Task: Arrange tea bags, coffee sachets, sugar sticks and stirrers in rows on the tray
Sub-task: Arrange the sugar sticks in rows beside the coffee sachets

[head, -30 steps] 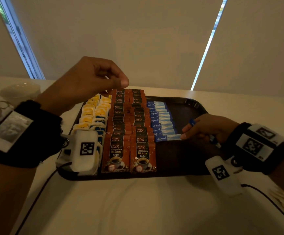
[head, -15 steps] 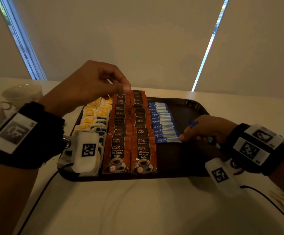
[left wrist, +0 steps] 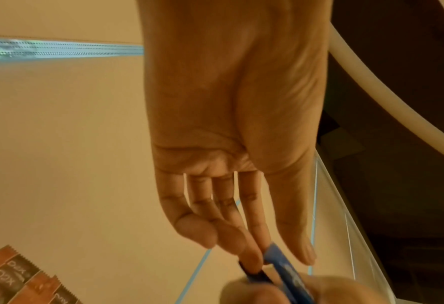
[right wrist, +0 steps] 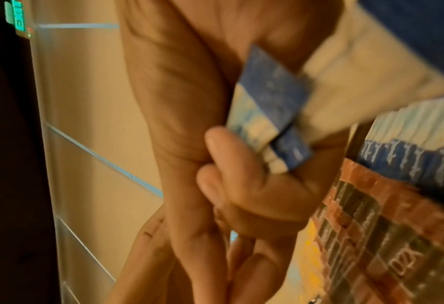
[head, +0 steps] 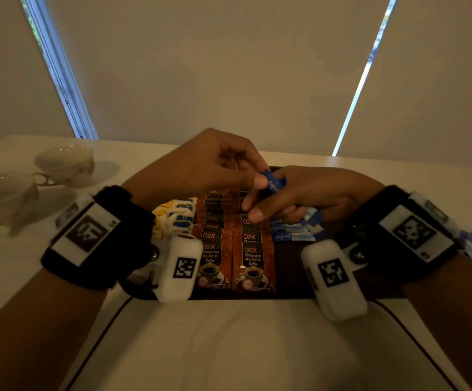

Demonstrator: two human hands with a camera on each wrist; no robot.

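A dark tray (head: 291, 270) holds a row of yellow and white tea bags (head: 178, 217), two rows of brown coffee sachets (head: 251, 261) and a row of blue sugar sticks (head: 291, 234). Both hands meet above the far middle of the tray. My right hand (head: 268, 200) grips a small bundle of blue sugar sticks (right wrist: 267, 107), and their far ends stick out by its palm (head: 312, 217). My left hand (head: 260, 179) pinches the near end of one blue stick (left wrist: 280, 259) between thumb and forefinger. No stirrers are in view.
Two pale teacups (head: 65, 165) (head: 3, 198) stand on the white table to the left of the tray. Black cables (head: 102, 342) run from both wrist cameras over the table's front. Closed blinds fill the wall behind.
My right hand has left the sugar row and risen leftwards with its sticks. My left hand has moved right to meet it and now pinches one stick.
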